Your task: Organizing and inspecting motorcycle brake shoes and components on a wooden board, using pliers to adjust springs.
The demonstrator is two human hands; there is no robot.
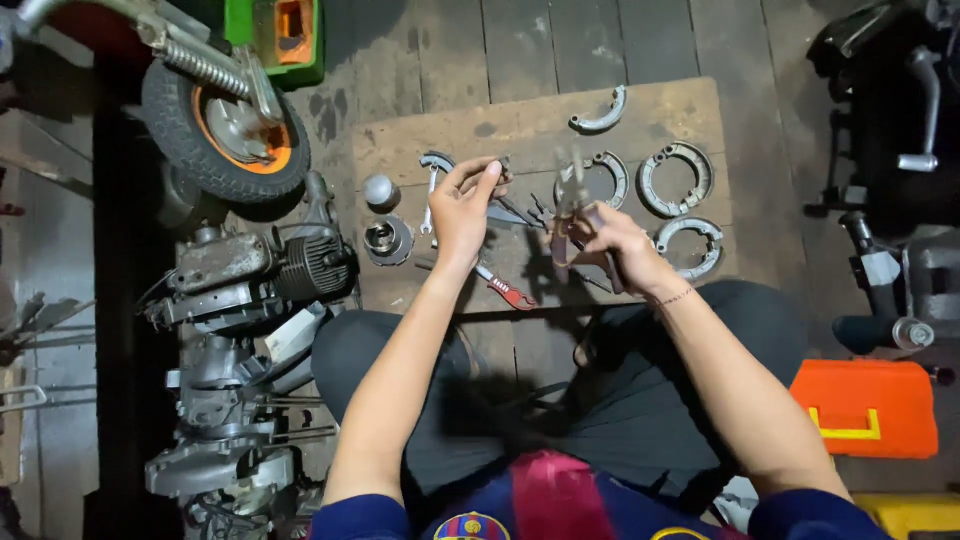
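My left hand (464,208) is raised over a wooden board (530,125) and pinches a small metal part (503,166) between thumb and fingertips. My right hand (612,243) grips a pair of pliers (570,205) whose jaws point up towards that part. Curved brake shoes lie on the board: one at the far edge (600,115), a ring-shaped pair (676,178) to the right, another pair (693,246) near my right wrist, one (610,175) behind the pliers. A red-handled tool (503,289) and a wrench (429,205) lie under my left hand.
A small wheel with an orange hub (225,135) stands at the upper left. A dismantled engine with metal parts (250,275) fills the left side. A round metal cup (387,240) and a grey ball (379,189) sit beside the board. An orange case (865,405) lies at the right.
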